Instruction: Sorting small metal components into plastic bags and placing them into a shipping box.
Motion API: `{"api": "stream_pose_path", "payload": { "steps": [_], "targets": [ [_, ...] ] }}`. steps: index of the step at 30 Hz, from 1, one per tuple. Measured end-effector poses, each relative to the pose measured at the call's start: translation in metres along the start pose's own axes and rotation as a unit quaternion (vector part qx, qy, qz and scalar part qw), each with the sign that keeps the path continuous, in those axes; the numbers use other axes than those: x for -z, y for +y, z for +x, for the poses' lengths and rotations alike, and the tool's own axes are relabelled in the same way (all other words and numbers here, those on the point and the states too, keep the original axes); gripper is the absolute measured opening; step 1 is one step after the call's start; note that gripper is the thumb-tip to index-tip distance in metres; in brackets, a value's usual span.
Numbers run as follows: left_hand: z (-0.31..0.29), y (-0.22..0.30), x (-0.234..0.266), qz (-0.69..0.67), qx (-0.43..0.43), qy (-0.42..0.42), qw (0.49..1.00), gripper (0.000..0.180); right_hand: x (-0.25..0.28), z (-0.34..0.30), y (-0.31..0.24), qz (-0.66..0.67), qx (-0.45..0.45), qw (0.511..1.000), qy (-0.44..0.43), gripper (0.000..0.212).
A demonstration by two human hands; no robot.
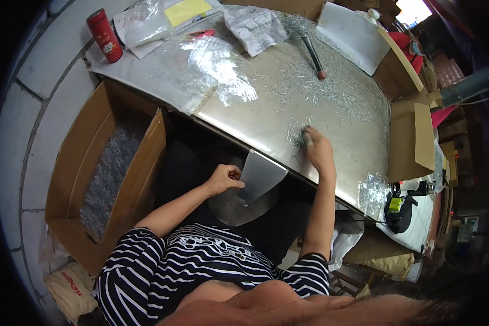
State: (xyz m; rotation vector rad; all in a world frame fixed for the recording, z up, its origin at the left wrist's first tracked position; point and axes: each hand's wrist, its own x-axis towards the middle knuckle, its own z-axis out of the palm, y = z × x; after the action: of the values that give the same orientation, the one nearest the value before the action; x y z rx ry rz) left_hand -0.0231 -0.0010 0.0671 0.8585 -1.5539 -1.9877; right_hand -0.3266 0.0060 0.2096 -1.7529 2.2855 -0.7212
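Observation:
My left hand [225, 179] is closed at the table's front edge, thumb and fingers pinching the side of a translucent plastic sheet or bag [262, 176]. That piece hangs down from the edge over my lap, where a clear, rounded plastic thing [231, 212] partly shows behind it. My right hand [319, 151] reaches over the metal tabletop [266, 117]. Its fingers are drawn together on a small cluster of thin, silvery metal pins [294, 135]; how many it grips is hidden. Many more loose pins [337, 89] lie scattered farther back.
A cardboard box [76, 157] with small clear packets stands at left. A red can [104, 35], clear plastic bags [217, 68], a crumpled bag [255, 27] and a dark-handled tool [313, 57] lie on the table. Cardboard walls [413, 136] and a black device [399, 212] are right.

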Motion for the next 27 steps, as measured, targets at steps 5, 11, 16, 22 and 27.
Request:
{"api": "stream_pose_path", "payload": {
  "steps": [5,11,16,22,27],
  "targets": [
    [-0.004,-0.021,-0.013,-0.143,0.065,-0.034,0.987,0.026,-0.026,-0.008,0.009,0.076,0.034,0.994,0.066,0.042],
    [-0.026,-0.018,-0.025,-0.334,0.170,-0.064,0.925,0.055,-0.078,-0.052,-0.066,-0.083,0.038,0.993,0.076,0.056],
    [-0.009,-0.073,0.026,-0.394,0.230,-0.192,0.869,0.081,-0.026,-0.111,-0.104,-0.011,0.047,0.996,0.075,0.050],
    [-0.030,-0.039,-0.016,-0.457,0.195,-0.216,0.841,0.061,-0.030,-0.161,-0.093,0.116,0.015,0.990,0.078,0.032],
    [-0.030,-0.031,-0.017,-0.220,0.157,-0.248,0.930,0.058,-0.043,-0.186,-0.083,0.192,-0.024,0.981,0.003,0.034]
  ]
}}
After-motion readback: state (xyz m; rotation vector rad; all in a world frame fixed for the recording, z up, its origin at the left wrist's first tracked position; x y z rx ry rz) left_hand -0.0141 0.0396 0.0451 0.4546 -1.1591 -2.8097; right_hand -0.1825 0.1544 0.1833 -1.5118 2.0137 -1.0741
